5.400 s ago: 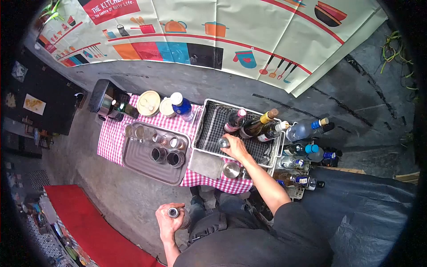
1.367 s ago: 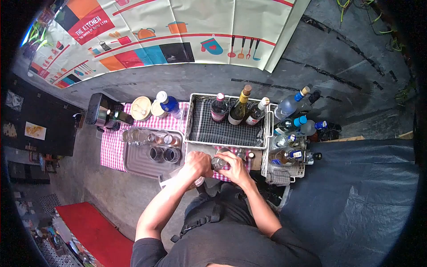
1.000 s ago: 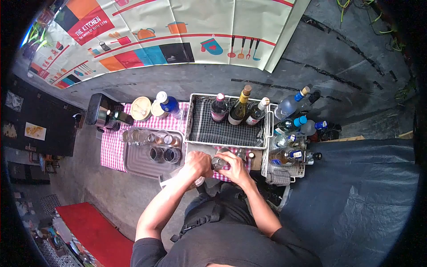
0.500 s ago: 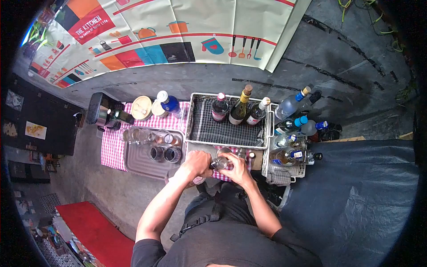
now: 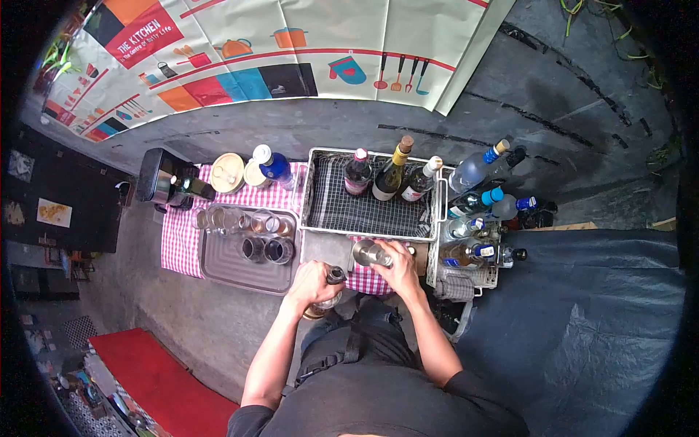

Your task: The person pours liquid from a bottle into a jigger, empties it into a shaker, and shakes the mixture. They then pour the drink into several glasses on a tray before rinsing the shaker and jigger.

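My left hand (image 5: 312,285) is closed around the neck of a glass bottle (image 5: 335,275), whose mouth points up past my fingers. The bottle's lower part shows beneath the hand, close to my body. In my right hand (image 5: 402,271) is a clear drinking glass (image 5: 370,253), gripped from its right side over the table's front part. A gap separates bottle mouth and glass. Left of my hands, two glasses of dark drink (image 5: 278,250) stand on a brown tray (image 5: 247,280), with several other glasses (image 5: 240,221) behind them.
A white wire basket (image 5: 371,237) at the back holds three wine bottles (image 5: 386,182). Another rack (image 5: 462,275) on the right is crowded with bottles. A blue bottle (image 5: 274,167), round-lidded containers (image 5: 227,173) and a black appliance (image 5: 164,178) stand at back left on the checked cloth (image 5: 180,247).
The bottle mouth has come away from the glass. My left hand has moved left and toward me with the bottle, while my right hand has shifted slightly right and away with the glass.
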Tool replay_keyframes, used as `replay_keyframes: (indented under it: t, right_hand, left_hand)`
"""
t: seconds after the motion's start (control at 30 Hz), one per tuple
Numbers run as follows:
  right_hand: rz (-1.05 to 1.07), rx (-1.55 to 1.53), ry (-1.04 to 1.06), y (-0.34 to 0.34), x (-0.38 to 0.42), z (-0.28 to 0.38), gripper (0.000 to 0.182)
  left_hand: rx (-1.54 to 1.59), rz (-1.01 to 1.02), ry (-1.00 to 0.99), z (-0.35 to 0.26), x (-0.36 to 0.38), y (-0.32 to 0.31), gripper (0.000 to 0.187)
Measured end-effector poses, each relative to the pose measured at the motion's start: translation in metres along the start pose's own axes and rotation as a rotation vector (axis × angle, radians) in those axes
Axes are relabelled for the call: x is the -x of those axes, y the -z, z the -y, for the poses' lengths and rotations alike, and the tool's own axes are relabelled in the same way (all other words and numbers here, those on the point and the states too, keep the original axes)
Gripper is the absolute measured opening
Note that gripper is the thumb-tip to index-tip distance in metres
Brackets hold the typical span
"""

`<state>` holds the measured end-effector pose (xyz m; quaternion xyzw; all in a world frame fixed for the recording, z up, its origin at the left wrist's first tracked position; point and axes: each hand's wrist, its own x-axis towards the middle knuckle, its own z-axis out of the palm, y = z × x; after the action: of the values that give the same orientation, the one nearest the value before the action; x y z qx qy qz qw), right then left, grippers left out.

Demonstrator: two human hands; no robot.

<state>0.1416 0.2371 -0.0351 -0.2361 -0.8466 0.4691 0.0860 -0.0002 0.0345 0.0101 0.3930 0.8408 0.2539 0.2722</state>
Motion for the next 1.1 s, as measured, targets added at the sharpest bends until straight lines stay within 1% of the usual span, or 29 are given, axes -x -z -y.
replay_keyframes:
  t: [0.07, 0.13, 0.2, 0.3, 0.43, 0.5, 0.53, 0.6, 0.67, 0.73, 0.77, 0.93, 1.1]
  right_hand:
    - [0.038, 0.263, 0.023, -0.001, -0.004, -0.004, 0.063]
    - [0.051, 0.284, 0.034, -0.003, -0.007, -0.004, 0.064]
    - [0.104, 0.345, 0.048, -0.003, -0.010, -0.001, 0.064]
    - [0.163, 0.380, 0.032, -0.003, -0.013, 0.005, 0.066]
    - [0.152, 0.390, 0.070, -0.002, -0.013, 0.009, 0.064]
    - [0.081, 0.276, 0.106, -0.002, -0.011, 0.012, 0.062]
    - [0.081, 0.275, 0.105, -0.001, -0.010, 0.014, 0.062]
    - [0.100, 0.029, 0.093, 0.002, -0.007, 0.020, 0.059]
    - [0.122, -0.026, 0.107, -0.001, -0.006, 0.018, 0.056]
    - [0.172, -0.138, 0.143, -0.002, -0.007, 0.021, 0.052]
    - [0.186, -0.140, 0.109, -0.002, -0.005, 0.023, 0.053]
    - [0.161, -0.163, 0.093, -0.002, -0.002, 0.023, 0.054]
    - [0.121, -0.155, 0.151, -0.001, -0.001, 0.022, 0.054]
  left_hand:
    - [-0.001, -0.004, 0.013, 0.002, 0.003, -0.001, 0.031]
    - [-0.001, -0.010, 0.026, 0.005, 0.005, -0.001, 0.031]
    - [-0.051, 0.036, 0.079, 0.011, 0.004, -0.003, 0.033]
    - [-0.054, 0.033, 0.089, 0.012, 0.004, -0.002, 0.033]
    - [-0.075, 0.026, 0.084, 0.005, 0.000, 0.005, 0.033]
    - [-0.105, 0.008, 0.016, 0.003, -0.004, 0.008, 0.038]
    - [-0.105, 0.010, 0.016, 0.000, -0.006, 0.009, 0.038]
    - [-0.195, 0.106, 0.025, -0.008, -0.015, 0.013, 0.032]
    - [-0.223, 0.145, 0.019, -0.012, -0.024, 0.014, 0.032]
    - [-0.284, 0.181, -0.042, -0.012, -0.033, 0.012, 0.039]
    - [-0.289, 0.191, -0.066, -0.010, -0.037, 0.009, 0.039]
    - [-0.412, 0.270, -0.082, -0.022, -0.050, 0.013, 0.040]
    - [-0.482, 0.345, -0.087, -0.025, -0.058, 0.013, 0.039]
